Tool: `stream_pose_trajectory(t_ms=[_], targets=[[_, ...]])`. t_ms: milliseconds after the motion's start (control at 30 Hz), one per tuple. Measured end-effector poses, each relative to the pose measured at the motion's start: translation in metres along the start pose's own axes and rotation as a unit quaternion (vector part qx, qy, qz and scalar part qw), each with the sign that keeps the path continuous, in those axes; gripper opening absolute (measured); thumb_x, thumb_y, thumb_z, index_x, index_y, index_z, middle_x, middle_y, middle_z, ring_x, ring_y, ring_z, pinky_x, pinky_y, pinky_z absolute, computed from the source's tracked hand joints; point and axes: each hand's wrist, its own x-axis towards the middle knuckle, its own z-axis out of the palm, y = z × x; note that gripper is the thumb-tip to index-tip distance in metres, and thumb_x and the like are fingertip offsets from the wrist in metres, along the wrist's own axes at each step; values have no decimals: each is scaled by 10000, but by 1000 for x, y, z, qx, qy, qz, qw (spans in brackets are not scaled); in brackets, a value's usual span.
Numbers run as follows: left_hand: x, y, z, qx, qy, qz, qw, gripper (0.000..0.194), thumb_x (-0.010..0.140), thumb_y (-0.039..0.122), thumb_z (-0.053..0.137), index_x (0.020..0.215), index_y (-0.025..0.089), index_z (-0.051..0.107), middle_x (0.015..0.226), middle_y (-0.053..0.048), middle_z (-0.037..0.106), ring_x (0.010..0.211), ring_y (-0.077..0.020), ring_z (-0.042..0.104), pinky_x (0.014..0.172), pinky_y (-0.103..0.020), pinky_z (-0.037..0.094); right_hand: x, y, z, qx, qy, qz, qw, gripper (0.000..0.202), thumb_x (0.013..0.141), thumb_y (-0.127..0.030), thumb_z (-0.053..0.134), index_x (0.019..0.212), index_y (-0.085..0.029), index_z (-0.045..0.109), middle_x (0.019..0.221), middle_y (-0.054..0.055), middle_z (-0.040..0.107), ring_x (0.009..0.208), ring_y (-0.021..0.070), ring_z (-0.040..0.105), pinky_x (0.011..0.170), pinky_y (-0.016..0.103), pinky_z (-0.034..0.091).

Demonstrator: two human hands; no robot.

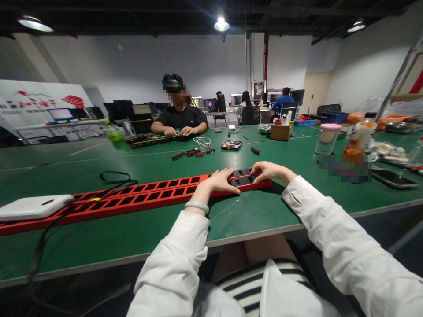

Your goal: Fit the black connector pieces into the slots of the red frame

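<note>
A long red frame (165, 204) with two rows of rectangular openings lies across the table. Black socket modules (243, 180) sit in its right end. My left hand (214, 182) straddles the frame just left of these modules, thumb along the near side and fingers over the top. At the right end, my right hand (269, 171) is curled, its thumb and a finger pinched on the end of the near module. The fingers partly hide the modules' ends.
A white power bank (36, 207) with a black cable (114, 176) rests on the frame's left end. Across the green table (148, 237) sits a person (181, 116) handling parts. A pink-lidded cup (327, 140), a bottle (360, 136) and a phone (395, 177) stand or lie right.
</note>
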Motion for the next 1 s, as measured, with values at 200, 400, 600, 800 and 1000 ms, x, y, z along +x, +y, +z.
stream_pose_trajectory(t_ms=[200, 400, 600, 800, 1000], targets=[[3, -4, 2, -2, -6, 11, 1000, 1086, 508, 737, 537, 1365, 163, 196, 1432, -112, 183, 1312, -289, 123, 1054, -411, 98, -2, 0, -3, 2, -11, 0, 1000, 426, 540, -345, 709, 885, -105, 639, 730, 16, 603, 633, 114, 494, 549, 214, 356], [2, -13, -2, -14, -11, 2, 1000, 1037, 555, 747, 488, 1355, 141, 230, 1423, -117, 212, 1299, -281, 182, 1046, -359, 164, -4, 7, -7, 77, -52, 13, 996, 454, 583, -307, 688, 995, -127, 627, 893, 47, 638, 765, 143, 560, 633, 217, 410], [3, -18, -2, -6, -11, -8, 1000, 1039, 558, 759, 472, 1354, 132, 240, 1423, -121, 210, 1297, -281, 186, 1047, -365, 158, -3, 8, -4, 83, -45, 28, 995, 440, 559, -265, 707, 972, -128, 638, 908, 48, 650, 772, 149, 575, 650, 219, 427], [4, -18, 0, -8, -6, -6, 1000, 1050, 547, 767, 471, 1354, 132, 250, 1416, -118, 236, 1288, -281, 212, 1038, -347, 185, -5, 4, -6, 59, -37, 22, 997, 408, 575, -280, 700, 957, -143, 660, 937, 48, 651, 792, 152, 580, 666, 211, 431], [2, -18, -1, -8, -11, -10, 1000, 1049, 551, 770, 461, 1358, 137, 240, 1421, -114, 222, 1293, -267, 203, 1042, -337, 176, -6, 3, -7, 10, -30, 8, 999, 368, 637, -252, 637, 986, -138, 659, 919, 46, 647, 783, 147, 572, 673, 208, 430]])
